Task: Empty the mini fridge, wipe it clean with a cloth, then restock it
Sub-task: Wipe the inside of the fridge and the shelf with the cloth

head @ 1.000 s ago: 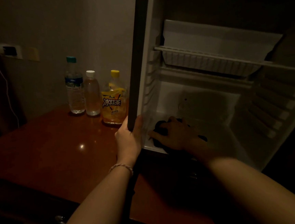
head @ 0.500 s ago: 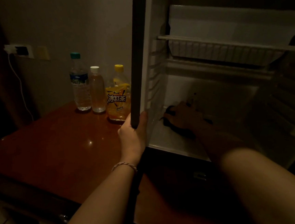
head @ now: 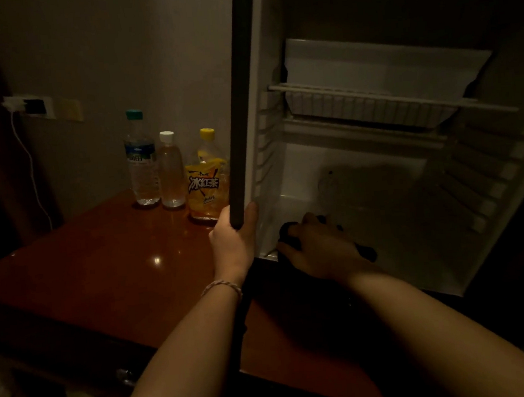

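The mini fridge [head: 362,164] stands open on the wooden table, its white inside holding no drinks. My left hand [head: 234,242] grips the lower corner of the dark door edge [head: 235,105]. My right hand [head: 319,250] presses a dark cloth [head: 290,233] onto the fridge floor near the front left corner; most of the cloth is hidden under the hand. Three bottles stand on the table left of the door: a water bottle with a green cap [head: 141,164], a clear bottle with a white cap [head: 170,171] and a yellow iced-tea bottle [head: 205,184].
A wire shelf with a white tray [head: 369,100] sits in the upper part of the fridge. The reddish table [head: 101,263] reaches left to the wall, where a charger and white cable [head: 25,149] hang from a socket. A drawer knob [head: 124,375] shows below the table edge.
My right hand slid the cloth toward the back of the fridge floor, then forward again to the front left corner. My left hand kept its grip on the door edge. The view shifted slightly.
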